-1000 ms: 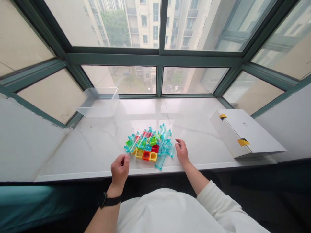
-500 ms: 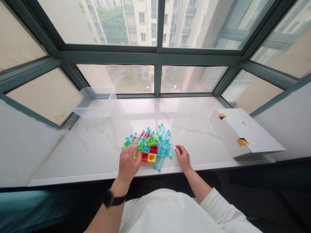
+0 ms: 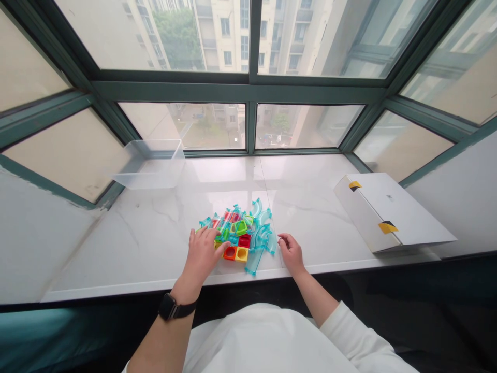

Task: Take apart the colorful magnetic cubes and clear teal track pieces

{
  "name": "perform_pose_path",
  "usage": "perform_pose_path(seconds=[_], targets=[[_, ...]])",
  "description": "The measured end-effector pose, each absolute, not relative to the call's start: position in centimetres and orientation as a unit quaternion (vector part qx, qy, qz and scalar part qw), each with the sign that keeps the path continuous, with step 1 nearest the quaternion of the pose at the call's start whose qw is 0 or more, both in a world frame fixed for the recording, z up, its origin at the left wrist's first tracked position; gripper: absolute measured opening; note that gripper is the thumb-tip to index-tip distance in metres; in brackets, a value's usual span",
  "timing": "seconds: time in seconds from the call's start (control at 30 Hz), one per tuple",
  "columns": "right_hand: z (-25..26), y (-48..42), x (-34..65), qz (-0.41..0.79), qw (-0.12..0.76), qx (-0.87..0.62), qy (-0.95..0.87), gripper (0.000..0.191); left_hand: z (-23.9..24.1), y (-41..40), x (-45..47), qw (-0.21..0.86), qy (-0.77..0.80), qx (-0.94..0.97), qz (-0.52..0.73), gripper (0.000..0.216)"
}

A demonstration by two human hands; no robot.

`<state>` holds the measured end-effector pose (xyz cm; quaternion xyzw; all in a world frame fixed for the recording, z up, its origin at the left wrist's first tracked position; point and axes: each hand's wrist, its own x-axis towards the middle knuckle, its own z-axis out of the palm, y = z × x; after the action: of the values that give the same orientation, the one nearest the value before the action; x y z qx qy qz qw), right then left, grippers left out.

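A pile of translucent toy pieces (image 3: 243, 234) lies on the white marble sill (image 3: 155, 243): teal curved track segments plus red, orange, yellow and green square blocks. My left hand (image 3: 202, 255), with a black watch on its wrist, rests on the pile's left side, fingers spread over the pieces there. My right hand (image 3: 292, 252) sits on the sill just right of the pile, fingers loosely curled, close to the teal curves; I see nothing in it.
A clear plastic tub (image 3: 149, 165) stands at the back left by the window. A white cardboard box (image 3: 388, 212) with yellow tape lies at the right. The sill's front edge runs just below my hands.
My left hand went from a closed fist near the sill's edge forward onto the pile's left side and spread its fingers. My right hand barely moved.
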<state>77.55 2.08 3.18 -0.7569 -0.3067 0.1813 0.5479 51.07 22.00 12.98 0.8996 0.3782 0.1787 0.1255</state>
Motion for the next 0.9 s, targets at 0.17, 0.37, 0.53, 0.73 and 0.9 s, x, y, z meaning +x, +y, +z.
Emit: perform_pose_path(seconds=[0.17, 0.37, 0.53, 0.73, 0.9], targets=[[3.0, 2.2, 77.6, 0.173, 0.547, -0.756, -0.314, 0.028, 13.1, 21.9, 50.5, 0.146, 0.356, 0.892, 0.237, 0.014], [3.7, 2.0, 77.3, 0.134, 0.549, -0.753, -0.337, 0.025, 14.4, 20.9, 50.7, 0.166, 0.365, 0.869, 0.29, 0.01], [7.4, 2.6, 74.4, 0.132, 0.526, -0.707, -0.454, 0.023, 15.0, 20.4, 50.2, 0.204, 0.36, 0.856, 0.31, 0.01], [11.9, 7.4, 69.7, 0.26, 0.37, -0.727, -0.517, 0.027, 14.4, 19.4, 49.0, 0.267, 0.371, 0.827, 0.328, 0.013], [11.0, 11.6, 68.2, 0.233, 0.277, -0.784, -0.504, 0.024, 14.1, 18.6, 48.2, 0.291, 0.384, 0.818, 0.313, 0.015]])
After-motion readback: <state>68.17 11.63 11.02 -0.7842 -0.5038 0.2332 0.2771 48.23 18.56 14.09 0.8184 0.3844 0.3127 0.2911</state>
